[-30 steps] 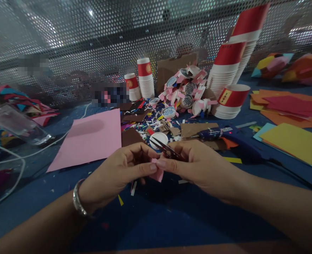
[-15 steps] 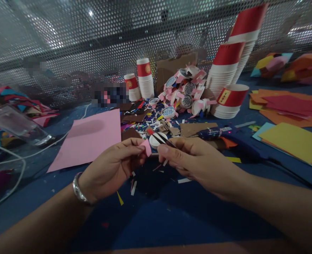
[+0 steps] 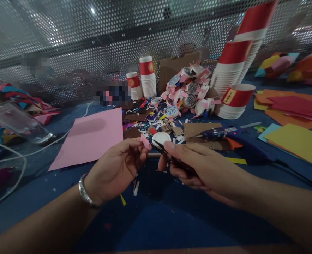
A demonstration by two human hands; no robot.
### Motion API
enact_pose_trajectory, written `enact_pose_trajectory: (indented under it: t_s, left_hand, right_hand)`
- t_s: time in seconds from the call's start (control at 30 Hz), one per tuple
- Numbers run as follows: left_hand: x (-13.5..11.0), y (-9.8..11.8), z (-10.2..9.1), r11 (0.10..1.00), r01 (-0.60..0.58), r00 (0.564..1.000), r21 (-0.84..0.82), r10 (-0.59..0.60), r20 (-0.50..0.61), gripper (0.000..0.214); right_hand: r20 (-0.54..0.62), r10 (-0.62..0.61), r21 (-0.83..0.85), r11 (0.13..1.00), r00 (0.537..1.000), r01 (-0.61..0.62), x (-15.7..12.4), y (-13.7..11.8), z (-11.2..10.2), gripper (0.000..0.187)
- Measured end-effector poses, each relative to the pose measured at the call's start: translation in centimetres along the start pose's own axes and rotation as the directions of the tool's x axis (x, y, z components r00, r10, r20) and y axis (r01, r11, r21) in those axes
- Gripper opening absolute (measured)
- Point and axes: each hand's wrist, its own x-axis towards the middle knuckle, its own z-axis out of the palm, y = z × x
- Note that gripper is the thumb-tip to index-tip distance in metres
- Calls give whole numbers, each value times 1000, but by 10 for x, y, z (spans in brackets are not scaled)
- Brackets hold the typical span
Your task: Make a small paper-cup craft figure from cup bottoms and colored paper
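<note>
My left hand, with a silver bangle at the wrist, pinches a small folded piece of pink paper between thumb and fingers. My right hand is closed round a dark two-pronged pointed tool. Its tips point left toward the pink paper and are apart from it; fingers hide most of its body, so I cannot tell scissors from tweezers. Just behind the tips lies a round white lid on the table. A large pink sheet lies left of my left hand.
Paper scraps litter the blue table. A heap of white discs with pink strips stands behind, beside stacked paper cups. At right are a blue glue gun and coloured paper; at left, a clear container and white cable.
The tool's prongs have come together, and my right fingers have shifted along it. The pink paper has turned in my left fingers. The whole view has shifted slightly.
</note>
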Motion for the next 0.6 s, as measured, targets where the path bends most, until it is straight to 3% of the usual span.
enact_pose_trajectory:
  t_s: [0.6]
  left_hand:
    - [0, 0, -2, 998, -62, 997, 26, 61, 41, 29]
  right_hand:
    - [3, 4, -7, 1000, 1000, -4, -1, -2, 1, 47]
